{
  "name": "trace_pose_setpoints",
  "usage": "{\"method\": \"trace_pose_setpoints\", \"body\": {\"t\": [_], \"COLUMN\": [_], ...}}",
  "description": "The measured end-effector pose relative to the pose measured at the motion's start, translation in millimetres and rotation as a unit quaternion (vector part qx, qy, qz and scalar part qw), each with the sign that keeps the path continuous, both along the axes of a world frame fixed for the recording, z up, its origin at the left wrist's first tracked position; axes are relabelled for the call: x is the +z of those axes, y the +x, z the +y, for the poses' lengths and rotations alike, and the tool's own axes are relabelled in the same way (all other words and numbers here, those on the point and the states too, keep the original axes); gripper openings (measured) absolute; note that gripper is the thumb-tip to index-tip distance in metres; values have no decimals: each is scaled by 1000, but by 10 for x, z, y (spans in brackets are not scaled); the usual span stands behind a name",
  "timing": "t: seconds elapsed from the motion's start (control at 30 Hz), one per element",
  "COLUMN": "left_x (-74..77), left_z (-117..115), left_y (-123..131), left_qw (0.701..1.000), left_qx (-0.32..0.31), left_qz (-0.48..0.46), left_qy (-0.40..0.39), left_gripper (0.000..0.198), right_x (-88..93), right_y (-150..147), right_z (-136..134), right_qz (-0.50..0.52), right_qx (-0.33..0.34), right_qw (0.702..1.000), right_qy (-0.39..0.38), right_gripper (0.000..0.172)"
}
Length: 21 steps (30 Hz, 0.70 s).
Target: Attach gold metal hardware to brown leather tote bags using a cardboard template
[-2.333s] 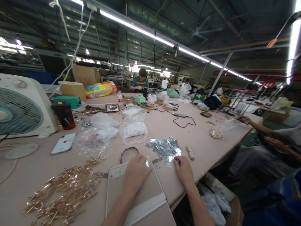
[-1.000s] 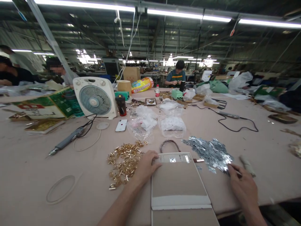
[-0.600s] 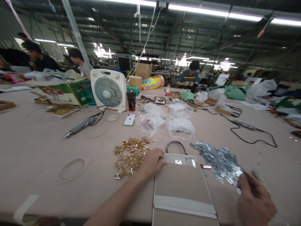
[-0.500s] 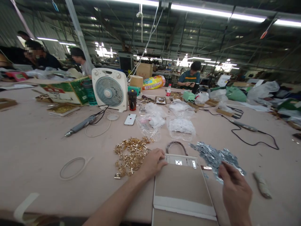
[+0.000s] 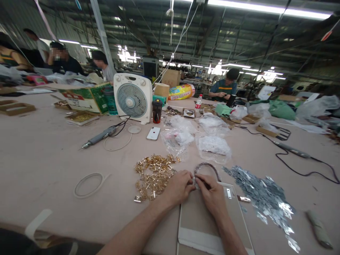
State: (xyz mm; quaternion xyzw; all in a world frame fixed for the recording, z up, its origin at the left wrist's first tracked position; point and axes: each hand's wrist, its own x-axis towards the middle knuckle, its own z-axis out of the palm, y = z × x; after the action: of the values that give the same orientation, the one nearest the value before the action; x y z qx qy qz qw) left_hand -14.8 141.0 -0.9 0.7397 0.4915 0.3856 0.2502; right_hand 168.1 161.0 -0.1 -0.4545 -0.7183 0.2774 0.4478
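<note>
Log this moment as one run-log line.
left hand: on flat board's top edge | right hand: fingertips meeting left's there | flat board | left: gold clips | right: silver plates

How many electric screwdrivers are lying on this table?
2. One screwdriver lies left, in front of the fan; the other lies far right on its black cord. More may be hidden among the clutter.

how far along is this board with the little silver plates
Done: one silver plate sits on the board. In hand: left hand and right hand meet at its top edge. Left: large piles of silver plates and gold fittings.
</note>
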Motion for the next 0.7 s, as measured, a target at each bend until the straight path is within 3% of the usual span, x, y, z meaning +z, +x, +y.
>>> {"method": "trace_pose_setpoints", "body": {"t": [0.13,0.37,0.7], "left_x": [-17,-31,-81], "left_z": [16,69,72], "left_y": [-22,-88,-121], "left_qw": [1000,999,1000], "left_qx": [8,-21,-22], "left_qz": [12,38,9], "left_qy": [-4,-13,-16], "left_gripper": [12,43,44], "right_x": [-62,-12,-31], "right_y": [30,55,21], "right_z": [-14,-79,-99], "right_qz": [-22,-13,-60], "right_qx": [1,-23,38], "right_qw": [1000,1000,997], "right_qy": [14,3,20], "right_gripper": [27,27,21]}}
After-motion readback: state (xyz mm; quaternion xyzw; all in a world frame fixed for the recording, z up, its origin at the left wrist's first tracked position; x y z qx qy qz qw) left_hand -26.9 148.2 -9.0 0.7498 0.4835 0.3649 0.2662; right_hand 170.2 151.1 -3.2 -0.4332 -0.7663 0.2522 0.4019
